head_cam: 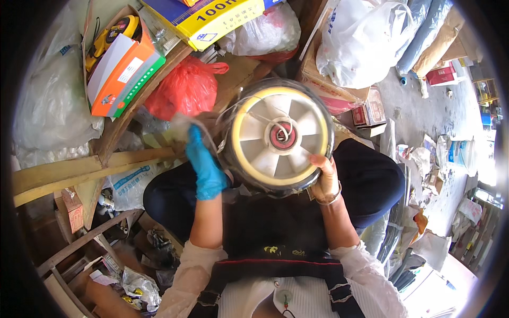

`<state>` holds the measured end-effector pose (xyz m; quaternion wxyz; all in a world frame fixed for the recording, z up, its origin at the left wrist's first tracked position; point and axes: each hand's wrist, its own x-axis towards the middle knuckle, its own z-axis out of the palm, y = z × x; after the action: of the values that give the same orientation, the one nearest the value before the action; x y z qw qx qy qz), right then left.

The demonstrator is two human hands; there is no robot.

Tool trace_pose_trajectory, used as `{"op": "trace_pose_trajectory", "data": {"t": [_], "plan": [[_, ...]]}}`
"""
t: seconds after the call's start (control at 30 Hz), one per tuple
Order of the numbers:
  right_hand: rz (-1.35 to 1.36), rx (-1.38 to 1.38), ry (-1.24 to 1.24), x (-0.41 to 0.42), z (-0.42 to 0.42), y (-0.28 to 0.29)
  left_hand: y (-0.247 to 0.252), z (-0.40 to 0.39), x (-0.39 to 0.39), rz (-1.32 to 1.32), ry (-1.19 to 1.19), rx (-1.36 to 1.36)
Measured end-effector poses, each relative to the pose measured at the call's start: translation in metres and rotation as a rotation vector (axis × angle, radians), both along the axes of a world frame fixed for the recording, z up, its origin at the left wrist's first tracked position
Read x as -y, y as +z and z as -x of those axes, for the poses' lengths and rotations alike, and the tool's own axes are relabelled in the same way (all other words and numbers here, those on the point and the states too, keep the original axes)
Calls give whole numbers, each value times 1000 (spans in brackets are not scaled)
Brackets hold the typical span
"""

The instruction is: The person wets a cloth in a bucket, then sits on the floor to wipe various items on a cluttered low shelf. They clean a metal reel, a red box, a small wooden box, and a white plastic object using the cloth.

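Observation:
A wheel [262, 159] with a pale spoked hub, a yellow rim and a dark tire is held face-up above my lap. A thin pale cord [254, 116] crosses its face and loops at the red-ringed centre hole. My right hand [327, 179], bare, grips the wheel's lower right edge, thumb on the rim. At the wheel's left is my left hand [204, 167] in a blue glove. Something pale and blurred [185, 125] is by its fingertips; whether the fingers close on it is unclear.
A red plastic bag [187, 89] and an orange-green box [119, 75] with a yellow tape measure [123, 30] lie beyond, left. A wooden beam [55, 175] runs at left. A white bag [358, 47] rests on a carton [312, 75] at right. Litter covers the floor [413, 107].

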<state>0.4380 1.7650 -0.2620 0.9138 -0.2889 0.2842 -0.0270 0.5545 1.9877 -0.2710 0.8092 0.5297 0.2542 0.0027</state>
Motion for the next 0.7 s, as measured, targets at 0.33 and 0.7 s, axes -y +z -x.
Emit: {"op": "trace_pose_trajectory", "data": {"t": [0.33, 0.7], "plan": [[552, 236, -17, 14, -8, -15, 27, 41, 110, -1007, -683, 1118], [468, 50, 225, 39, -44, 39, -32, -82, 65, -1127, -221, 728]]}}
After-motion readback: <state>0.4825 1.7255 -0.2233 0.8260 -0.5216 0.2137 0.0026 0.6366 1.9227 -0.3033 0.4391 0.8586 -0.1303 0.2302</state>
